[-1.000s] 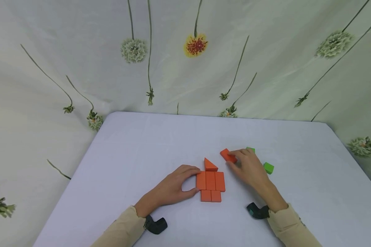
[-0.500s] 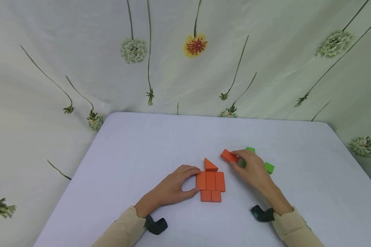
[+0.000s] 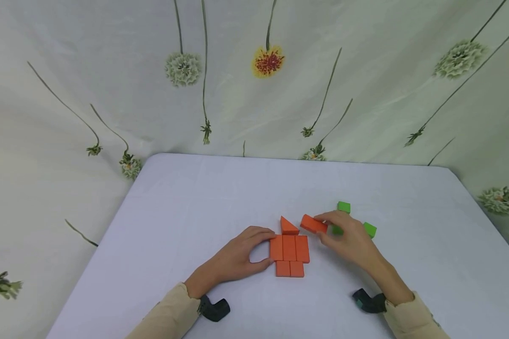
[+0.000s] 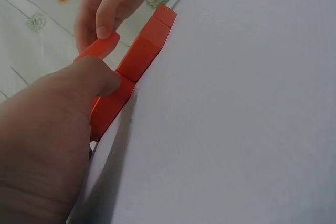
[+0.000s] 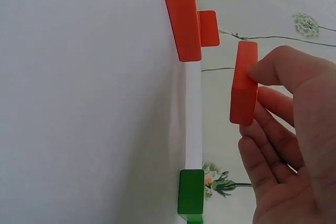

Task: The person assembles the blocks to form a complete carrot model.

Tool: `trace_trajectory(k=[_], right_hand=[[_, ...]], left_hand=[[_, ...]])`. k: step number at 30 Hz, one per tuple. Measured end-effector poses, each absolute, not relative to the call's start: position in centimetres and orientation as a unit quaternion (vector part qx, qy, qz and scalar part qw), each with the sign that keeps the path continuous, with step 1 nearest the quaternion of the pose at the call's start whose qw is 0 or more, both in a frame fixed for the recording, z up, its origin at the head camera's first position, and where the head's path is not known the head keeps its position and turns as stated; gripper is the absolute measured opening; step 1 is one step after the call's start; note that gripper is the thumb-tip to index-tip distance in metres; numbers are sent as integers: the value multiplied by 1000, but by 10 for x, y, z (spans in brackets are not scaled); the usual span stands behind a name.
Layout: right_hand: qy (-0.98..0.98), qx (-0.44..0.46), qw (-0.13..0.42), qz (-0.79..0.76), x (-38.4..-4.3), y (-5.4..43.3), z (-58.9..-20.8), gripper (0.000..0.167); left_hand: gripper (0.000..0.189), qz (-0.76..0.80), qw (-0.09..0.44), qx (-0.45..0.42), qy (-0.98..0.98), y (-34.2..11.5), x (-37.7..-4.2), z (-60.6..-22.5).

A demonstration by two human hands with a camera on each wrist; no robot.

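Note:
Flat orange blocks lie joined on the white table: three upright rectangles (image 3: 289, 248) side by side, with two smaller blocks (image 3: 296, 269) below them. An orange triangular block (image 3: 288, 227) stands at their top edge. My left hand (image 3: 237, 256) holds the leftmost rectangle, fingertips at its far corner and thumb (image 4: 107, 80) at its near end. Between thumb and fingers, my right hand (image 3: 351, 238) pinches a loose orange rectangular block (image 5: 244, 82). In the head view this block is tilted, just right of the triangle; the right wrist view shows it raised above the table.
Green blocks lie right of the orange ones: one (image 3: 344, 206) farther back, another (image 3: 370, 229) to the right, and a third (image 3: 337, 230) partly hidden behind the right hand. A flowered cloth (image 3: 237, 94) hangs behind the table's (image 3: 195, 188) far edge.
My right hand has lifted the loose orange block, turned it flatter and brought it slightly nearer the triangle. More of the green blocks shows. The left hand stays in place.

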State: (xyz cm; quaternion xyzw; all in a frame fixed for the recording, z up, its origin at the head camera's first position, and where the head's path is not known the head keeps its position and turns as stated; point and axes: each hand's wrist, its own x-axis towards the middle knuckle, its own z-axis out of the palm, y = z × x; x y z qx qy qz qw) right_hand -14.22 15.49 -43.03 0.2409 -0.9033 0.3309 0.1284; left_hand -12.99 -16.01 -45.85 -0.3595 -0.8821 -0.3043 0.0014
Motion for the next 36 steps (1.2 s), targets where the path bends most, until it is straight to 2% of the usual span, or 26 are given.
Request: trace_trajectory(k=[11,18,28,36], right_hand=[[-875,319,43,360,-134,155,-426,43],[-864,348,-3,365,-129,151,-422,43],[-846,380,-85,365,-122,143,-421,38],[-819,417,-120,376,-117,135,-423,35]], left_hand=[[57,-309,-17,-351,-883,-160,-130,-458],[58,-308,-1,-361,-880,-160,-130,-458],[58,-311,3,-360,-879,-161,-130,-459],[58,-312,9,-368,-876,-160,-131,-460]])
